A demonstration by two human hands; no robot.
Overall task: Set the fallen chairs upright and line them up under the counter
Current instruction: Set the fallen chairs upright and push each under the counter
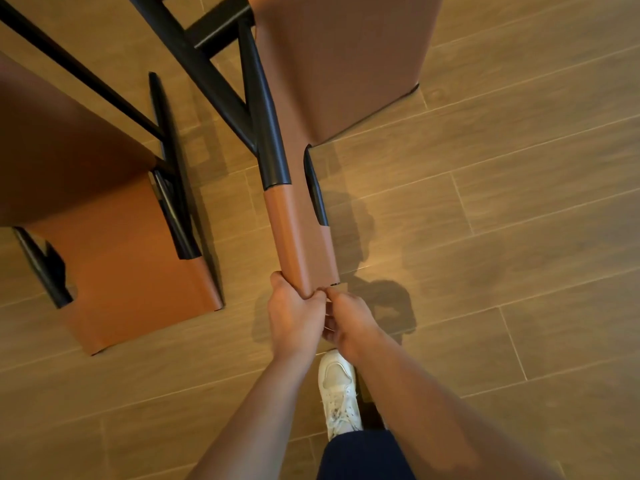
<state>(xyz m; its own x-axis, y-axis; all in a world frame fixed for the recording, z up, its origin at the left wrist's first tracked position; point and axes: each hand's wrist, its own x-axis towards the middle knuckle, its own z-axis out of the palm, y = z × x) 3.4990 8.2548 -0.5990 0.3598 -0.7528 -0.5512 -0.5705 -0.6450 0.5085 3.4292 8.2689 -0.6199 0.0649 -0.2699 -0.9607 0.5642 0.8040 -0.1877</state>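
Left of frame: a second chair (138, 265), apparently upright, stands just beside the one you hold. Centre: your left hand (296, 315) is curled round the top edge of the chair (304, 237) at its backrest. Your right hand (349, 323) grips the same edge, touching the left. The chair's long axis runs straight away from both hands, seat farthest. Judged: it leans toward you and needs pushing forward.
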